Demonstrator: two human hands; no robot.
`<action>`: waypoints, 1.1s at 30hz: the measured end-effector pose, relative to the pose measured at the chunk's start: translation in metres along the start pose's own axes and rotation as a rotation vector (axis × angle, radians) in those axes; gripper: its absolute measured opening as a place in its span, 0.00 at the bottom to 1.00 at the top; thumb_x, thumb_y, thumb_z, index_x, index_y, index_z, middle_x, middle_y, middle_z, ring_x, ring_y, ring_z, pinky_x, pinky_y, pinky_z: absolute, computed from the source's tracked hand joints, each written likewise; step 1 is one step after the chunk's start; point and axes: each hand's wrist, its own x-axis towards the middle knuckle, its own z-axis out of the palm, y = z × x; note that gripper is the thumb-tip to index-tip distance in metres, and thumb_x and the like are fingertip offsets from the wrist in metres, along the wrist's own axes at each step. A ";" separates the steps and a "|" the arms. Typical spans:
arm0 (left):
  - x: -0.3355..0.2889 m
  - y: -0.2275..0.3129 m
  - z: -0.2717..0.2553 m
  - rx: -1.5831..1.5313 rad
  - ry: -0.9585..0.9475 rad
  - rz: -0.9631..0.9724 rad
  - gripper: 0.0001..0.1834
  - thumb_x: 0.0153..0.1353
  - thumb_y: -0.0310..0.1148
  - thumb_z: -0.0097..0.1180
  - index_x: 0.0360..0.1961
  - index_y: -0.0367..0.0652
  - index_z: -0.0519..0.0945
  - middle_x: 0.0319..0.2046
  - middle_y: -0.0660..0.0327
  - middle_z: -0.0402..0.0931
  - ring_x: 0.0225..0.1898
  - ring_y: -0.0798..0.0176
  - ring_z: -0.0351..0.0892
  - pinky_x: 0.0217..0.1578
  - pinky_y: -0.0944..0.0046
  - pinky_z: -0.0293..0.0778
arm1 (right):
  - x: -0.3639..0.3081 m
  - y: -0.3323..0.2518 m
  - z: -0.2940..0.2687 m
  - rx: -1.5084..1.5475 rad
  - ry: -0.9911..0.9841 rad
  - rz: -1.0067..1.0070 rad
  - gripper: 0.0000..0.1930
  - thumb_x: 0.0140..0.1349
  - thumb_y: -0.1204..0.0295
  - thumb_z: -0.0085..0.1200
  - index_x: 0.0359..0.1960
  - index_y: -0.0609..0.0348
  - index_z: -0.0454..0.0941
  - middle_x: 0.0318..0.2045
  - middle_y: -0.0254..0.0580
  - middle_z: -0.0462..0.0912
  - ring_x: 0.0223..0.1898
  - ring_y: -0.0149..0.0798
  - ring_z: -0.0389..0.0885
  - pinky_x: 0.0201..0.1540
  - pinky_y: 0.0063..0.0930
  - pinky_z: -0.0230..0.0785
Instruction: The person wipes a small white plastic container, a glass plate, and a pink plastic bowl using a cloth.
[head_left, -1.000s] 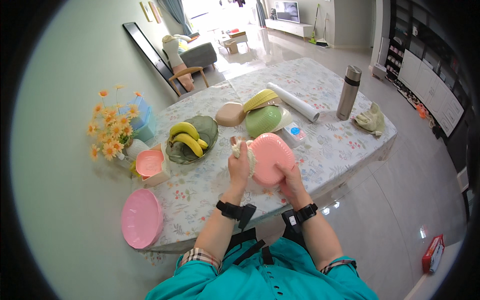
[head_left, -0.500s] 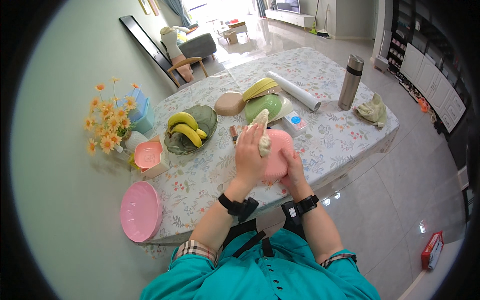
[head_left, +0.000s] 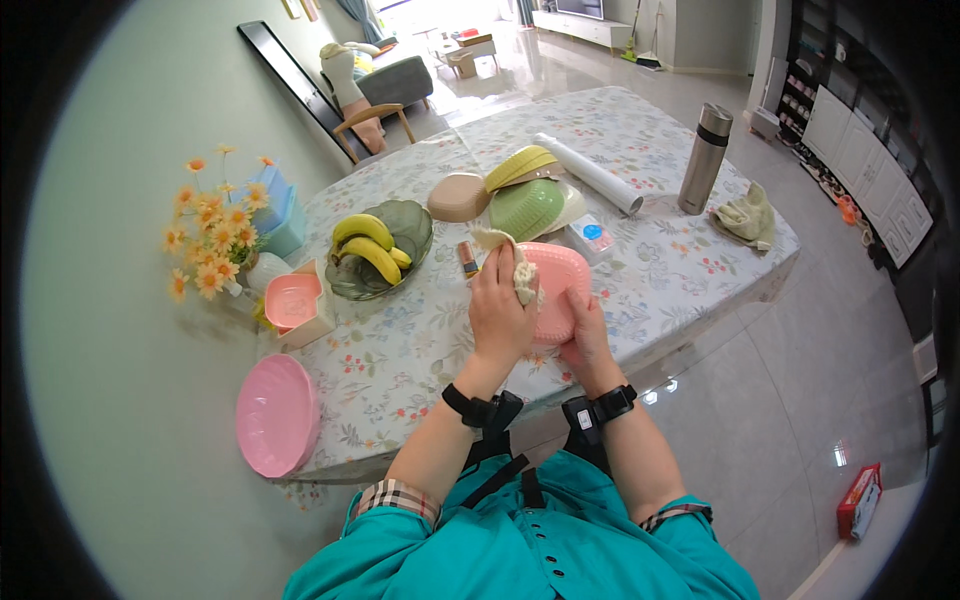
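My right hand (head_left: pixel 588 335) grips the lower right rim of a pink plastic basin (head_left: pixel 556 275), which is tilted over the near part of the table. In my left hand (head_left: pixel 501 312) is a cream cloth (head_left: pixel 522 275), pressed against the basin's left side. Just beyond my left fingers stands a small brown-and-orange tube (head_left: pixel 467 258). Past the basin lie a green bowl (head_left: pixel 527 208), yellow bowls (head_left: pixel 522 167) and an upturned beige bowl (head_left: pixel 457 197). A clear pack with a blue-and-pink label (head_left: pixel 592 238) sits close to the basin's far right edge.
Bananas (head_left: pixel 369 262) rest in a dark glass bowl (head_left: pixel 417 222) on the left. A large pink basin (head_left: pixel 277 415) stands at the table's left corner. Toward the right are a white roll (head_left: pixel 590 174), a steel flask (head_left: pixel 704 165) and a green cloth (head_left: pixel 746 217).
The pink basin has tipped so that more of its inside shows. My left hand and the cloth have shifted slightly left along it, while my right hand keeps its grip.
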 end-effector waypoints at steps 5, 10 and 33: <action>0.015 -0.020 0.004 -0.198 -0.061 -0.249 0.25 0.70 0.46 0.50 0.56 0.35 0.75 0.53 0.45 0.75 0.49 0.42 0.78 0.49 0.52 0.73 | 0.001 0.001 -0.003 0.000 -0.007 0.015 0.18 0.68 0.66 0.55 0.54 0.65 0.72 0.49 0.43 0.81 0.48 0.35 0.81 0.51 0.31 0.76; 0.014 -0.046 0.015 -0.779 -0.029 -0.645 0.28 0.72 0.52 0.46 0.49 0.34 0.78 0.37 0.58 0.82 0.38 0.59 0.81 0.42 0.61 0.74 | 0.003 0.001 -0.005 -0.078 -0.052 0.030 0.23 0.69 0.61 0.54 0.59 0.62 0.69 0.54 0.43 0.78 0.54 0.39 0.79 0.57 0.38 0.75; 0.016 -0.050 -0.028 -0.712 -0.229 -0.644 0.22 0.71 0.48 0.51 0.44 0.36 0.80 0.34 0.66 0.79 0.33 0.75 0.76 0.35 0.70 0.73 | -0.004 -0.006 0.000 -0.017 -0.119 0.096 0.24 0.66 0.63 0.57 0.58 0.67 0.70 0.53 0.46 0.78 0.54 0.39 0.79 0.56 0.37 0.74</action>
